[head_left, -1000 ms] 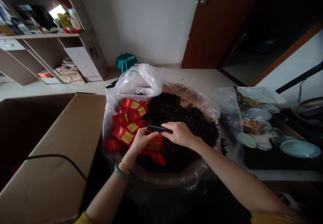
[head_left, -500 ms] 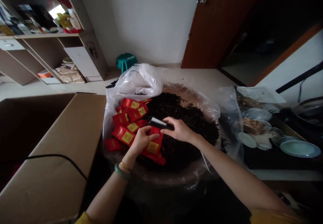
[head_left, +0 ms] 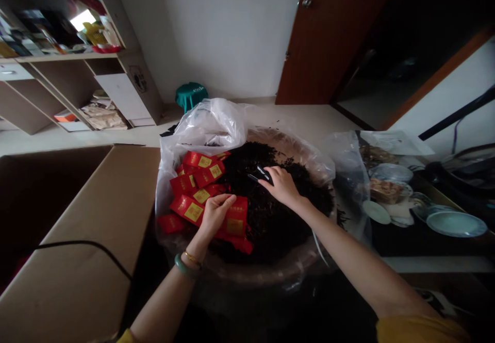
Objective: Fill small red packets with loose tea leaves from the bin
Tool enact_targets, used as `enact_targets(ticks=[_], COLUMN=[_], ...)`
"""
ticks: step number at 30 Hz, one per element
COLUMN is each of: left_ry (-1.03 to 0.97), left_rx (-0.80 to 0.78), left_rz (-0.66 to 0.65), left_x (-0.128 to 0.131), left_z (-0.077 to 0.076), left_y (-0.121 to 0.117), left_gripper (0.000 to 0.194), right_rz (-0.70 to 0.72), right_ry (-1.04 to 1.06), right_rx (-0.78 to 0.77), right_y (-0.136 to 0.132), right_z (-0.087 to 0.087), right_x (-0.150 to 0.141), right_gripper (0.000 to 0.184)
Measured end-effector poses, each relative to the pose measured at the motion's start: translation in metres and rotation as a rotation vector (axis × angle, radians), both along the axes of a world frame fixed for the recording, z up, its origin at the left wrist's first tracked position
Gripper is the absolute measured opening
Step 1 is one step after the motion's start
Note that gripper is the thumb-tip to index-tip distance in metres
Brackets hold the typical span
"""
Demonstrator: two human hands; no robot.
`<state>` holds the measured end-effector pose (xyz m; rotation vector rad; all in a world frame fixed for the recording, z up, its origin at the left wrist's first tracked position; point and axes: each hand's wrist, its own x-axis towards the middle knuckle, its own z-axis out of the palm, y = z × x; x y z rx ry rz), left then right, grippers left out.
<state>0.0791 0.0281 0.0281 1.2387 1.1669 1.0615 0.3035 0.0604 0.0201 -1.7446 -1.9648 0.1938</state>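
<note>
My left hand [head_left: 217, 213] is closed, pinching the top left corner of a red tea packet [head_left: 238, 210] with a gold square on it. To its right, my right hand [head_left: 281, 184] is wrapped round a small black hand-held sealer [head_left: 266, 175], whose two jaws stand apart at the left end. The sealer is clear of the packet, above dark loose tea leaves [head_left: 286, 229]. Several more red packets [head_left: 212, 173] lie heaped on the left side of the tea, beside and under my left hand. The tea fills a wide round basket lined with clear plastic [head_left: 224, 121].
An open cardboard box [head_left: 119, 193] stands close on the left, a black cable [head_left: 88, 243] across its flap. On the right, a dark table [head_left: 410, 245] carries plastic tubs and a pale green dish [head_left: 456, 223]. Behind are a green-covered stool [head_left: 191, 94], shelves [head_left: 127, 90] and a brown door [head_left: 332, 33].
My right hand has drawn the sealer away from the packet's top edge, up and to the right, and its jaws have parted. My left hand still pinches the packet, now seen more fully.
</note>
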Motion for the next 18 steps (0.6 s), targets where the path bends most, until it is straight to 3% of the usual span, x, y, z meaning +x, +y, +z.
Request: enact_targets(ticks=[4,8,12,14,16,18], left_ry=[0.011,-0.009,-0.057,-0.111,-0.195,-0.287], left_rx=[0.011,-0.025,-0.075,-0.091,-0.081,-0.031], left_rz=[-0.021,-0.083,-0.116,-0.057,0.12,0.317], left_x=[0.0,0.001,-0.002,-0.009,-0.019,-0.031], left_z=[0.002,0.005,0.008,0.01,0.012,0.013], left_y=[-0.001,-0.005,-0.004,0.001,0.008,0.017], left_gripper=[0.042,0.046,0.046,0.044,0.047,0.048], right_rz=[0.327,0.346,0.352,0.336,0.299,0.309], right_ry=[0.404,0.462,0.49,0.556,0.563,0.454], right_rx=[-0.173,-0.192,-0.213,-0.317,-0.399,-0.42], right_y=[-0.018,-0.037,-0.036,-0.031,-0.028,-0.029], right_z=[0.017,0.024,0.025,0.025,0.024,0.022], right_x=[-0.03,-0.052,-0.051,-0.046,-0.042,-0.042], right_gripper=[0.03,0.023,0.028,0.036,0.041,0.035])
